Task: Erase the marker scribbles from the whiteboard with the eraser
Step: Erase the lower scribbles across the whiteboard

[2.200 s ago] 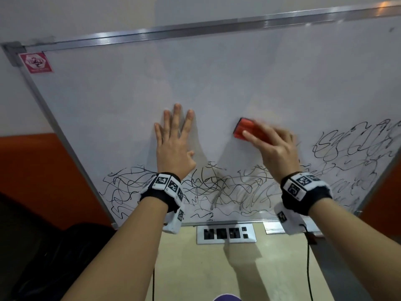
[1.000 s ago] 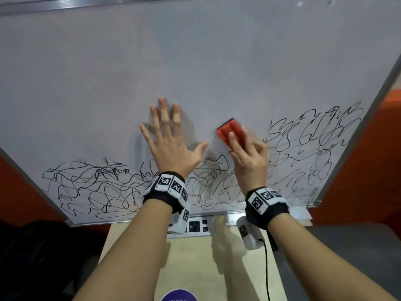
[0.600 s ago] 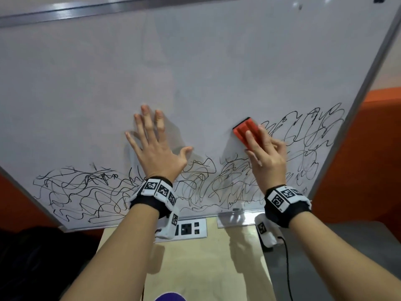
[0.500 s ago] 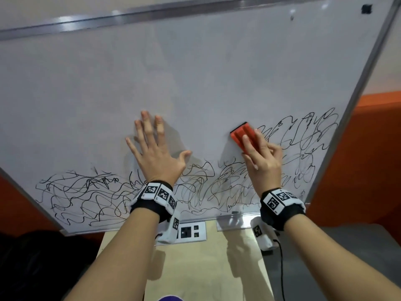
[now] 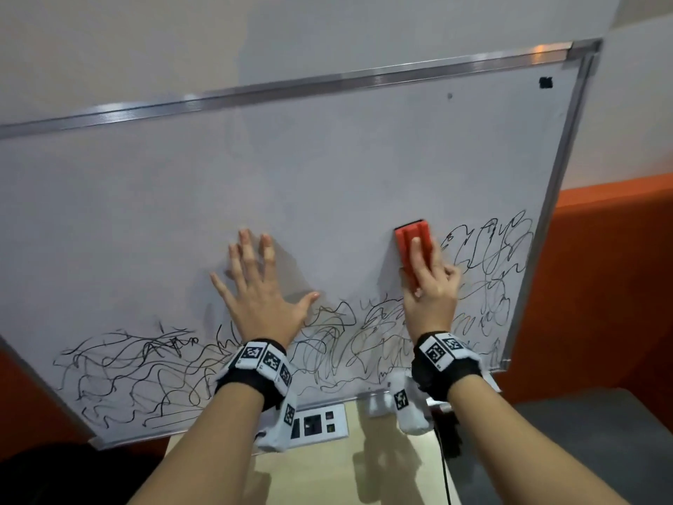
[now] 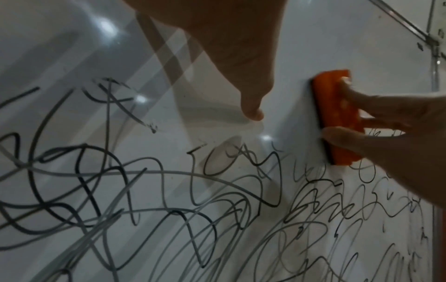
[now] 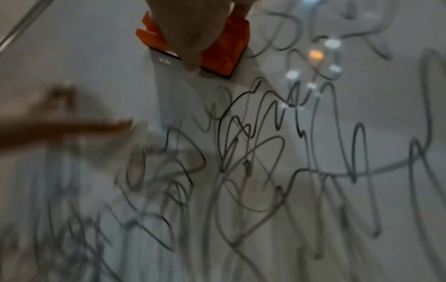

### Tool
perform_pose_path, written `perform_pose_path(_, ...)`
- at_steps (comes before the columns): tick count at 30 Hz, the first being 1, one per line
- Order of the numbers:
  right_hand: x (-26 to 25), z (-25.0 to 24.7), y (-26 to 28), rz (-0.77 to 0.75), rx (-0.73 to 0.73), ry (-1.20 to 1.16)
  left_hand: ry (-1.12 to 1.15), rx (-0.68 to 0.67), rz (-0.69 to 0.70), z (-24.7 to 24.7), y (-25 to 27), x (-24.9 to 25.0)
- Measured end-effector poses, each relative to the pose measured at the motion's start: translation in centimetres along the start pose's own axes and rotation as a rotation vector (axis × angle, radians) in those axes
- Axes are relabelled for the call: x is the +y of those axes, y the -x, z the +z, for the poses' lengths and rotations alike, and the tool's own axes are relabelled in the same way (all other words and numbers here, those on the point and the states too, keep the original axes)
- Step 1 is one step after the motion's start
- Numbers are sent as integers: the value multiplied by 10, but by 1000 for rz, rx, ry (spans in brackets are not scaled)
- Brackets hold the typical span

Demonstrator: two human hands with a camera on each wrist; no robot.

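A whiteboard (image 5: pixel 327 169) with a metal frame fills the head view. Black marker scribbles (image 5: pixel 145 377) run along its lower band and rise higher at the right (image 5: pixel 491 256). My right hand (image 5: pixel 429 286) grips a red eraser (image 5: pixel 411 242) and presses it on the board, just left of the tall right scribbles. The eraser (image 6: pixel 337 114) stands upright in the left wrist view, and shows as an orange block (image 7: pixel 224 49) in the right wrist view. My left hand (image 5: pixel 258 282) lies flat on the board with fingers spread, above the scribbles.
A power socket panel (image 5: pixel 317 424) sits on the beige tabletop (image 5: pixel 309 475) below the board. A black cable (image 5: pixel 444 464) hangs by my right wrist. An orange wall (image 5: pixel 601 286) stands to the right, and a grey surface (image 5: pixel 582 431) lies at lower right.
The eraser has moved up and turned more upright in my right hand, beside the right scribbles. My left hand stays flat on the board. The view has tilted upward.
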State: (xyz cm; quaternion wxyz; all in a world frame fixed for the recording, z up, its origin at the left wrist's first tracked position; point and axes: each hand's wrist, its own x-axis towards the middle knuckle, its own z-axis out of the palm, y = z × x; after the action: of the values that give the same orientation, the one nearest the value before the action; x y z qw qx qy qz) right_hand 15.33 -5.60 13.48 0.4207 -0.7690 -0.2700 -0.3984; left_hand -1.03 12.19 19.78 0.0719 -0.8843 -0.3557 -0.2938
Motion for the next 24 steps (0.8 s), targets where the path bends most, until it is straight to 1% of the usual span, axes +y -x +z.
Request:
perform_pose_path(2,-22,12,7,-200,-85,32,18,-9,-29,2,-1,5)
perform_pose_path(3,-25,15,9,-284,-127,58,13,-15,-36,3,-1,7)
perform_pose_path(4,-21,13,8,-324,-150,77,-2,-14,-34,4,-1,7)
perform_pose_path(5,-14,9,5,-309,-141,98,-17,-7,-21,8,-2,5)
perform_pose_path(6,-4,2,2,-230,-106,114,-26,5,-2,11,-3,2)
perform_pose_path(9,23,-20,-8,201,8,95,-21,17,28,17,-4,-1)
perform_pose_path(10,25,-23,-9,283,7,104,-17,5,16,16,-4,3)
perform_pose_path(11,22,-25,-10,295,-1,123,-13,-11,-5,13,-3,9)
perform_pose_path(12,17,-24,-10,244,-14,137,-1,-28,-34,9,-3,18)
perform_pose_path(14,7,-20,-10,21,-56,132,46,-42,-81,1,-3,35)
perform_pose_path(15,6,-17,-8,-107,-91,145,72,-27,-56,-2,-4,42)
perform_pose_path(16,9,-17,-9,-223,-125,165,92,3,26,-4,-5,49)
perform_pose_path(18,21,-23,-24,-384,-155,187,87,65,263,-6,-5,63)
perform_pose_path(19,27,-29,-37,-419,-135,195,72,77,336,-7,-6,73)
perform_pose_path(20,33,-35,-53,-418,-102,192,63,68,356,-8,-8,83)
perform_pose_path(22,41,-44,-82,-385,-19,150,66,17,285,-6,-9,104)
perform_pose_path(23,44,-46,-89,-395,2,132,69,-4,226,-3,-8,113)
perform_pose_path(24,49,-46,-88,-430,-10,123,70,-19,173,0,-8,120)
